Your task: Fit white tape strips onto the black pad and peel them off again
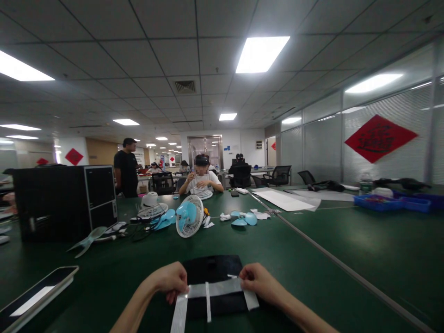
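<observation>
My left hand (pixel 171 280) and my right hand (pixel 256 280) each pinch one end of a pale translucent strip (pixel 215 289) stretched across a black flat item (pixel 213 270) on the green table (pixel 312 277). More strips hang from the item: one under my left hand (pixel 179 314), a thin one in the middle (pixel 208 303), one by my right hand (pixel 250 299). Both hands sit close to the table's near edge.
A small white fan with blue blades (pixel 189 216), loose blue blades (pixel 244 218) and fan parts lie further back. A black computer case (pixel 65 201) stands at left, a phone (pixel 34 291) lies near left. One person sits opposite (pixel 201 178), another stands (pixel 126 169). Blue trays (pixel 378 202) at right.
</observation>
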Available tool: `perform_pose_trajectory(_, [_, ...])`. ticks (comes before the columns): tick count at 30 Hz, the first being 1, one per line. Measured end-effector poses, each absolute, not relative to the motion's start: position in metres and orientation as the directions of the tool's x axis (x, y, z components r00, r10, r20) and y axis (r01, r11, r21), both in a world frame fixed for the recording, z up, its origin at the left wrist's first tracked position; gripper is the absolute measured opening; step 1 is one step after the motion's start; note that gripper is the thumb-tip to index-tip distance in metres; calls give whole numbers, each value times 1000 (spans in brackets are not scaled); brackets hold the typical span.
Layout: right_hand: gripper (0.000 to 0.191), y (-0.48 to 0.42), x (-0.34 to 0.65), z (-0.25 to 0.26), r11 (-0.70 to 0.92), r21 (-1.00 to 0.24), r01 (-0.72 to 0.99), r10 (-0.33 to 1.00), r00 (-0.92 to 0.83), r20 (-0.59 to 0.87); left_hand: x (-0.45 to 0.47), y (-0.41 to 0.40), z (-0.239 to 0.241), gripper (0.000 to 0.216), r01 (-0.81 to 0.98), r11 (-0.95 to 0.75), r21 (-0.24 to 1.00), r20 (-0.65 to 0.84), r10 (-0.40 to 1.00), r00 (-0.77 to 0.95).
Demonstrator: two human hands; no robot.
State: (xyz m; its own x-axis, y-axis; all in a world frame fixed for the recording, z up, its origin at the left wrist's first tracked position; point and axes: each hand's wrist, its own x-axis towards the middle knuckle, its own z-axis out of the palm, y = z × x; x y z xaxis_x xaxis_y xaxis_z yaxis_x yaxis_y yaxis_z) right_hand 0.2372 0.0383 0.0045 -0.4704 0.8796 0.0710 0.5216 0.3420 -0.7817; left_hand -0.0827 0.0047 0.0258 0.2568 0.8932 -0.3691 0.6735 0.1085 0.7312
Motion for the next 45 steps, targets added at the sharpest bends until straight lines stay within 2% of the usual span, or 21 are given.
perform_pose_trajectory(11, [19,30,233,9,413,-702,580,874,-469,126,-77,0,31,19,767,83,636,-360,912,199])
perform_pose_trajectory(18, [20,23,231,15,466,-572,675,877,-438,197,-75,-3,33,9,853,59,519,-306,944,121])
perform_pose_trajectory(20, [20,21,232,17,479,-540,692,873,-438,214,-72,-6,35,9,889,-13,458,-223,966,129])
perform_pose_trajectory(23, [20,19,232,18,524,-519,675,847,-478,234,-63,-9,39,19,903,-184,390,-124,961,249])
perform_pose_trajectory(26, [25,18,230,16,585,-496,642,804,-540,248,-55,-13,40,29,870,-342,354,-95,913,397])
perform_pose_trajectory(29, [31,15,225,14,641,-471,606,758,-599,259,-48,-15,40,32,859,-400,319,-71,894,442])
perform_pose_trajectory(33, [37,9,211,17,695,-424,580,706,-663,250,-42,-18,45,27,867,-396,303,-76,897,436])
perform_pose_trajectory(38, [33,0,186,23,772,-368,518,619,-746,246,-39,-22,53,25,873,-384,301,-55,907,418])
perform_pose_trajectory(45, [32,-3,169,16,772,-274,573,632,-736,242,-40,-20,50,28,853,-394,343,-36,902,431])
